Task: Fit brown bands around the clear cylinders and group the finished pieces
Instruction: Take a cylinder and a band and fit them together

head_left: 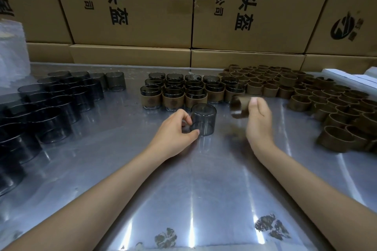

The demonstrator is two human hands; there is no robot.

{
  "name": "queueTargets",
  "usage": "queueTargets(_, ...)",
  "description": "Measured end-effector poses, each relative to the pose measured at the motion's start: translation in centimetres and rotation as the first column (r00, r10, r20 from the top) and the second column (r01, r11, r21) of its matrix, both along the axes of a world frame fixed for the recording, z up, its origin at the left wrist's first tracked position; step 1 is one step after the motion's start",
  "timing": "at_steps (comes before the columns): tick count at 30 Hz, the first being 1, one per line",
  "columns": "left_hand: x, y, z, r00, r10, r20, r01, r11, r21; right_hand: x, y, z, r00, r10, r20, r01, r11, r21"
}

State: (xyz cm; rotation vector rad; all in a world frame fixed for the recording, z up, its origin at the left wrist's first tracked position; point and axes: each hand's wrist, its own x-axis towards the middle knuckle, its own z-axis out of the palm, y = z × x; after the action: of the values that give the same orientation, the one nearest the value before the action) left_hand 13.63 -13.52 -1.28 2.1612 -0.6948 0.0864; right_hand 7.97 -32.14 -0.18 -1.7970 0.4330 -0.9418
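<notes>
The left hand (177, 128) curls round a clear cylinder (204, 119) on the table (183, 179). The right hand (257, 117) pinches a blurry brown band (240, 107), maybe lifted.

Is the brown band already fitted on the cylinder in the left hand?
No. The left hand grips a bare clear cylinder, while the right hand holds the brown band apart from it.
</notes>
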Motion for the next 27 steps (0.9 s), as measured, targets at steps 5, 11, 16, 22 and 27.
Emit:
queueTargets(5,0.1,0.0,0.0,1.000,-0.002,0.002,0.002,1.000,-0.010,-0.8,3.6,1.3,0.972,0.203,0.116,-0.228,0.935,0.273)
queueTargets(11,-0.1,0.0,0.1,0.998,-0.058,-0.032,0.055,0.994,-0.098,-0.7,3.6,2.1,0.921,0.375,0.104,-0.389,0.888,0.247)
queueTargets(16,-0.5,-0.3,0.2,0.972,-0.225,-0.073,0.214,0.968,-0.130,-0.1,3.9,1.9,0.925,0.380,0.014,-0.376,0.911,0.168)
queueTargets(22,-0.8,-0.7,0.7,0.947,-0.258,-0.192,0.195,0.935,-0.297,0.3,5.0,0.8,0.884,0.449,-0.129,-0.415,0.881,0.228)
queueTargets(27,-0.5,-0.6,0.9,0.947,-0.246,-0.205,0.185,0.943,-0.275,0.6,4.7,0.4,0.864,0.472,-0.177,-0.443,0.878,0.180)
